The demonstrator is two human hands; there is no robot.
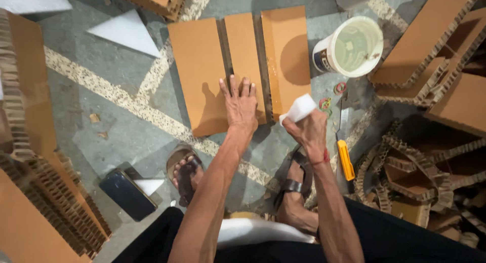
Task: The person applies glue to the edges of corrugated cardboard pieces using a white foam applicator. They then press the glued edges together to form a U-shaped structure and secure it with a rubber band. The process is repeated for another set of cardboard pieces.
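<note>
Three brown honeycomb cardboard panels lie side by side on the floor: a wide left one (198, 65), a narrow middle one (243, 45) and a right one (286, 50). My left hand (241, 105) presses flat, fingers apart, on the near end of the middle panel. My right hand (305, 128) is closed around a white foam block (298, 109), held just off the near corner of the right panel.
A white bucket (372, 27) of pale liquid stands right of the panels, rubber bands (340, 87) beside it. A yellow utility knife (345, 151) lies by my right foot. Cardboard stacks (435, 50) and scraps (415, 166) crowd the right; more stacks (30, 156) stand left. A dark phone (127, 194) lies near my left foot.
</note>
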